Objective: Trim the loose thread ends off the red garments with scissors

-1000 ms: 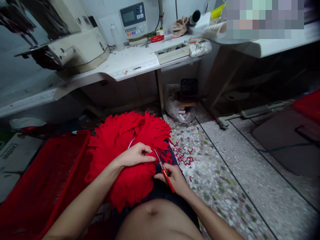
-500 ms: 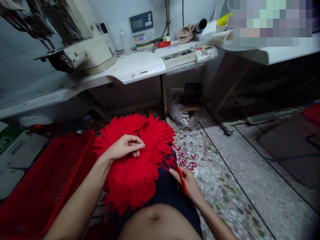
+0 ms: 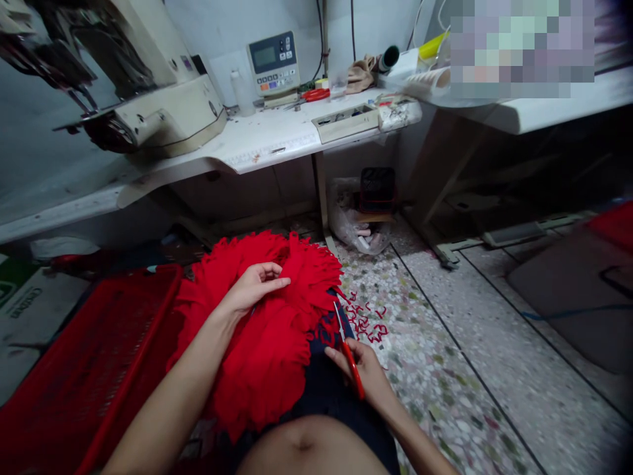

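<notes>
A big heap of red fabric pieces (image 3: 262, 376) with ragged edges lies across my lap. My left hand (image 3: 257, 287) rests over its upper part, thumb stretched out and apart from the loosely curled fingers, with red cloth between and below them. My right hand (image 3: 366, 366) is closed round the red handles of a pair of scissors (image 3: 352, 373). Their slim blades point away from me, up towards the right edge of the heap. Small red scraps (image 3: 326, 326) lie on my dark trousers below the blades.
A red plastic basket (image 3: 93, 356) stands at my left. Red trimmings (image 3: 363, 323) are scattered on the speckled floor (image 3: 445, 382). Ahead, a sewing machine (image 3: 163, 119) and a control panel (image 3: 273, 63) stand on a white table (image 3: 267, 135). Beneath it sits a plastic bag (image 3: 346, 218).
My left thumb and fingers have parted from a closer pinch and shifted slightly. The scissors have tilted leftward and come slightly nearer me with my right hand. The view has shifted slightly.
</notes>
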Available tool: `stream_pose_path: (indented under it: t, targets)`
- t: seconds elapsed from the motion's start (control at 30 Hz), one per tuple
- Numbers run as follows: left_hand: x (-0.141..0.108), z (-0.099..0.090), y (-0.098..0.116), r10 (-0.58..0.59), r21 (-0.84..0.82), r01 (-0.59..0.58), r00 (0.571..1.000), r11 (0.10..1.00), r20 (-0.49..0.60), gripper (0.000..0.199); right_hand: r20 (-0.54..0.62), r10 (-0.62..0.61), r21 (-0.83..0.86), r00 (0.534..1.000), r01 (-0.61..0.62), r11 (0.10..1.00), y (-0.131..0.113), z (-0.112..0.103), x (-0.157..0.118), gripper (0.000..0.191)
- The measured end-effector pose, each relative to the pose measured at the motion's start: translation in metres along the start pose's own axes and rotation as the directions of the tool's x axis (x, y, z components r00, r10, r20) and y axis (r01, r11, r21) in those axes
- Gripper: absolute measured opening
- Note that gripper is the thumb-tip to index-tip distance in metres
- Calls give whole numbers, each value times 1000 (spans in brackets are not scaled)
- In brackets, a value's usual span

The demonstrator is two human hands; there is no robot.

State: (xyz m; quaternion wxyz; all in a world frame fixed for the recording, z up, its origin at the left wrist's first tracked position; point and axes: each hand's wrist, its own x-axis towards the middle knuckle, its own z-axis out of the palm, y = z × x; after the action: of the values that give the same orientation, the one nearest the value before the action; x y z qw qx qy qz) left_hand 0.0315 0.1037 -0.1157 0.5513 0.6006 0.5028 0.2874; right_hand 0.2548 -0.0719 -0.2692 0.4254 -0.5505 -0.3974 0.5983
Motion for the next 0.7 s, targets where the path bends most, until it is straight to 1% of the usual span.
stream_pose_path:
  t: [0.07,0.1,0.2,0.3,0.37,0.4,0.53,0.63,0.7]
  targets:
    - [-4,2,11,-7,-98,12,999,995,50,35,16,-4,5,1000,4,1000,-9,0,-1,56]
    - [-7,3,16,3,-112,5,998,994,66,34,26,-10,8,1000,9,1000,-13,1,-1,56]
    - [-13,9,31,57,-38,-53,992,998,111,31,61,-36,2,997,36,999,-23,3,-3,56]
    - [-19,14,37,82,58,-97,973,994,218,33,112,-63,-16,992,65,998,-26,3,-8,54]
    - [-23,16,34,59,73,-81,964,994,258,38,157,-98,-50,983,107,993,-27,2,-14,51]
    - [-25,17,31,39,67,-59,965,996,261,38,178,-127,-78,976,142,987,-28,1,-17,49]
    - [-31,21,17,-42,15,39,963,999,267,32,285,-227,-185,931,286,940,-40,-2,-24,40]
    - [-36,27,12,-72,-11,79,952,997,296,32,354,-244,-211,903,332,919,-51,0,-22,39]
    - [-37,31,11,-81,-27,94,947,995,310,31,374,-251,-216,893,346,913,-57,2,-18,38]
